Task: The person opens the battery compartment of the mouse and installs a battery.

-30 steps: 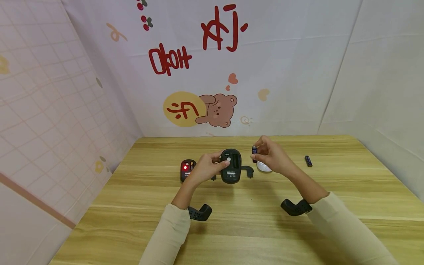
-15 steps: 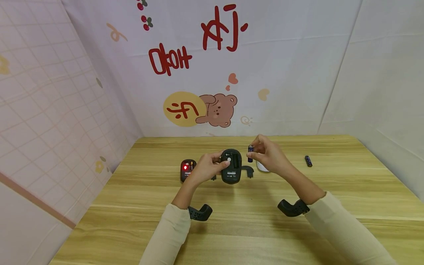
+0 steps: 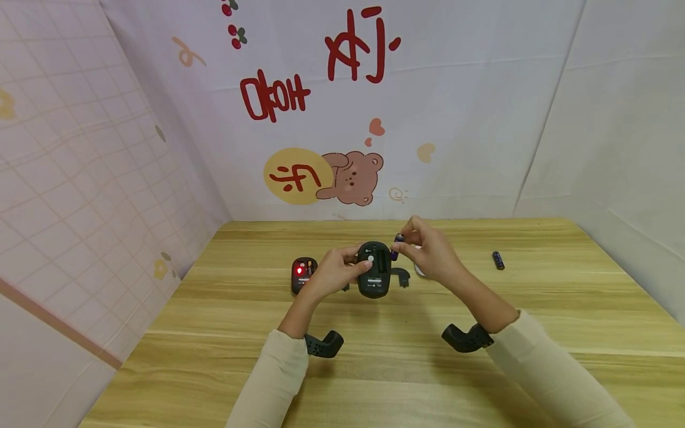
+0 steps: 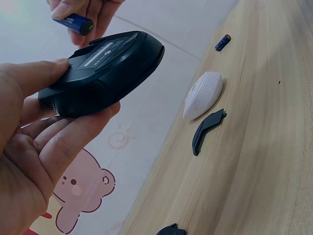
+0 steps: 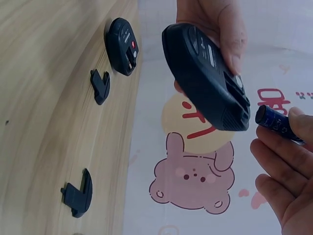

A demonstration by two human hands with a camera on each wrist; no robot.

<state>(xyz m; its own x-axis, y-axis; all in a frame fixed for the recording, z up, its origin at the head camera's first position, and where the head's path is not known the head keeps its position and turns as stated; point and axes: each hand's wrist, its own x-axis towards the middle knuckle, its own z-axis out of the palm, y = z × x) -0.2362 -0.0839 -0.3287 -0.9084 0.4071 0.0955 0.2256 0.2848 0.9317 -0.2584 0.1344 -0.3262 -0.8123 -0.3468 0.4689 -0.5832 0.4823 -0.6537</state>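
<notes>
My left hand (image 3: 338, 270) grips a black computer mouse (image 3: 374, 284) above the table, its underside facing me and the battery slot uncovered. Between thumb and fingers my right hand (image 3: 432, 249) pinches a dark blue battery (image 3: 395, 249), just right of the mouse's slot. In the right wrist view a small gap separates the battery (image 5: 276, 122) from the mouse (image 5: 205, 78). Behind my left hand a second black mouse (image 3: 297, 285) lies upside down with a red light glowing. A black battery cover (image 3: 402, 276) lies on the table beyond the held mouse.
Another blue battery (image 3: 498, 260) lies on the wooden table (image 3: 396, 368) to the right. A white mouse (image 4: 204, 95) sits beside the black cover, mostly hidden behind my right hand in the head view. A second black cover (image 5: 100, 87) lies near the lit mouse.
My right hand has moved left with the battery, bringing it close to the held mouse, and the battery has tilted a little. My left hand and its mouse have stayed almost still.
</notes>
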